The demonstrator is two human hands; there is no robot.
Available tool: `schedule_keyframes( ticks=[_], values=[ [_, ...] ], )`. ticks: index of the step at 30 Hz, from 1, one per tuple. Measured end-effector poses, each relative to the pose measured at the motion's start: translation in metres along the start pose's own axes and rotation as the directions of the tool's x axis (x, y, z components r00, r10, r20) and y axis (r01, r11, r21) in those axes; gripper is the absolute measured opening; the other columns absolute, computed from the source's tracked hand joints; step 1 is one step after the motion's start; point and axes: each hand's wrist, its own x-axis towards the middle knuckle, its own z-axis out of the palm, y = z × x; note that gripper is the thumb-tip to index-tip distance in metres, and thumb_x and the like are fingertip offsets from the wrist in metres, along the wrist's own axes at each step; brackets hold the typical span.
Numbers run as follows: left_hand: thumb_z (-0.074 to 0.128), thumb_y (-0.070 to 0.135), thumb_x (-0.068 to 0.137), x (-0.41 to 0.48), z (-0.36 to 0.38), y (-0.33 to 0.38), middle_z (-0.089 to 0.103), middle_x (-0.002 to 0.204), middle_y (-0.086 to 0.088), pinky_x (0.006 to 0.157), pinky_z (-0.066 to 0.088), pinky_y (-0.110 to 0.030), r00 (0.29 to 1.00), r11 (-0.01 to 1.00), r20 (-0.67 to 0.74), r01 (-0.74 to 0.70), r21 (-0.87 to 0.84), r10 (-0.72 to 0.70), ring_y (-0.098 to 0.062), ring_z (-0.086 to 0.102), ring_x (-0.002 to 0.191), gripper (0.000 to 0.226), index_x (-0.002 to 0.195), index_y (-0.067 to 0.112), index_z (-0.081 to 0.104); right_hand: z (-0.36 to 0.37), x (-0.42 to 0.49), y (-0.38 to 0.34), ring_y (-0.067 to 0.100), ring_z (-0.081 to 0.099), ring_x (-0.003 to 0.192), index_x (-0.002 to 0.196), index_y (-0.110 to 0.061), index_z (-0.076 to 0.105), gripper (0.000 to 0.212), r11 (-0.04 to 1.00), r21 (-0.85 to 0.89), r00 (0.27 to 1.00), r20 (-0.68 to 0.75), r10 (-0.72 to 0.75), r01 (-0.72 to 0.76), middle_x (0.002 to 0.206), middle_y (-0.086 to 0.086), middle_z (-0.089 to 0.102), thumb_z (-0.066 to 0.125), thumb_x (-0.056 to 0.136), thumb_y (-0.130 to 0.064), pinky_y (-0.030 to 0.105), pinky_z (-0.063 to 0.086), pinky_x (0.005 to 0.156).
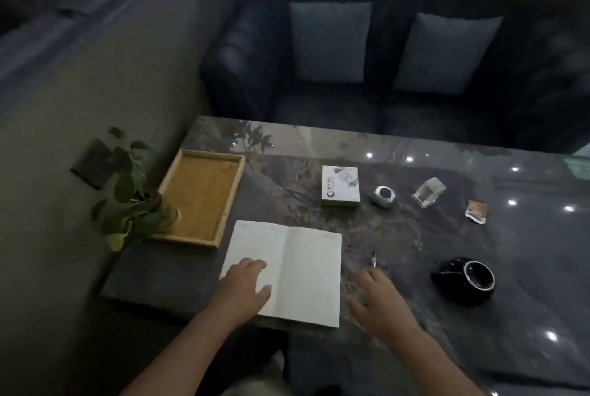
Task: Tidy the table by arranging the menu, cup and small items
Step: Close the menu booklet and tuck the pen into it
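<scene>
Dark marble, glossy and dotted with reflected ceiling lights, forms the worktop [415, 268] that carries everything. An open white menu [306, 271] lies flat at the near edge, left of centre. The left hand [245, 287] rests palm down on the menu's left page, its fingers [255, 264] spread and flat, gripping nothing. The right hand [380, 300] is just right of the menu, low over the bare worktop, fingers loosely spread and holding nothing; whether it touches the surface cannot be told. Just beyond its fingertips lies a small thin metallic item [374, 259], too small to identify.

To the right of that hand, near the worktop's middle, sits a black cup [464, 279] with a pale rim, lying tilted so its mouth faces the camera. Farther back, in a loose row from left to right, are a small white box [340, 185] with printed graphics, a round white-and-black object [384, 196], a clear glass container [428, 193] tilted on its side, and a crumpled brownish wrapper [476, 211].

At the far left edge of the worktop rests a wooden tray [204, 197]; a leafy potted plant [134, 197] stands at its near left corner. Beyond the worktop is a dark sofa [255, 76] with two grey cushions [330, 41].
</scene>
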Motion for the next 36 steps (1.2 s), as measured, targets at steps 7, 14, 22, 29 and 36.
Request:
schedule_keyframes(
  ticks=[7, 14, 22, 29, 36],
  values=[
    [0.052, 0.046, 0.093, 0.046, -0.014, -0.032, 0.036, 0.152, 0.002, 0.107, 0.042, -0.036, 0.995, 1.0, 0.101, -0.004, 0.017, 0.002, -0.019, 0.043, 0.133, 0.063, 0.149, 0.023, 0.034, 0.014, 0.036, -0.021, 0.02, 0.055, 0.114, 0.136, -0.019, 0.049, 0.051, 0.983, -0.012, 0.981, 0.066, 0.184, -0.183, 0.13, 0.001, 0.054, 0.057, 0.091, -0.041, 0.03, 0.046, 0.09],
    [0.051, 0.044, 0.092, 0.062, -0.015, -0.06, 0.037, 0.146, 0.005, 0.1, 0.046, -0.033, 0.99, 1.0, 0.139, -0.029, -0.009, 0.029, -0.015, 0.042, 0.128, 0.06, 0.146, 0.025, 0.035, 0.026, 0.05, -0.039, 0.015, 0.054, 0.118, 0.139, -0.022, 0.046, 0.048, 0.937, 0.13, 0.943, 0.121, 0.31, -0.325, 0.135, -0.003, 0.046, 0.058, 0.095, -0.037, 0.03, 0.049, 0.095],
    [0.055, 0.042, 0.091, 0.06, -0.013, -0.077, 0.034, 0.146, 0.004, 0.103, 0.042, -0.031, 0.995, 0.987, 0.092, 0.057, -0.151, -0.043, -0.016, 0.037, 0.132, 0.061, 0.146, 0.022, 0.036, 0.032, 0.062, -0.048, 0.004, 0.055, 0.083, 0.102, -0.023, 0.056, 0.012, 0.899, 0.223, 0.926, 0.067, 0.373, -0.378, 0.097, -0.008, 0.057, 0.062, 0.092, -0.02, 0.019, 0.038, 0.063],
    [0.061, 0.033, 0.092, 0.053, -0.007, -0.08, 0.029, 0.15, -0.001, 0.107, 0.036, -0.03, 0.979, 0.907, 0.109, 0.201, -0.369, -0.173, -0.018, 0.038, 0.133, 0.068, 0.151, 0.021, 0.029, 0.025, 0.077, -0.035, 0.028, 0.065, 0.09, 0.104, -0.007, 0.059, 0.015, 0.794, 0.329, 0.856, 0.122, 0.502, -0.512, 0.098, 0.011, 0.067, 0.059, 0.095, -0.019, 0.039, 0.051, 0.074],
    [0.063, 0.013, 0.087, 0.059, -0.004, -0.067, 0.047, 0.123, -0.007, 0.084, 0.046, -0.033, 0.856, 0.63, 0.103, 0.449, -0.634, -0.506, -0.019, 0.054, 0.1, 0.045, 0.13, 0.013, 0.049, 0.028, 0.092, -0.013, 0.031, 0.072, 0.087, 0.096, -0.007, 0.067, 0.015, 0.489, 0.56, 0.725, 0.347, 0.595, -0.669, 0.091, 0.014, 0.075, 0.056, 0.098, -0.017, 0.056, 0.059, 0.089]
  ],
)
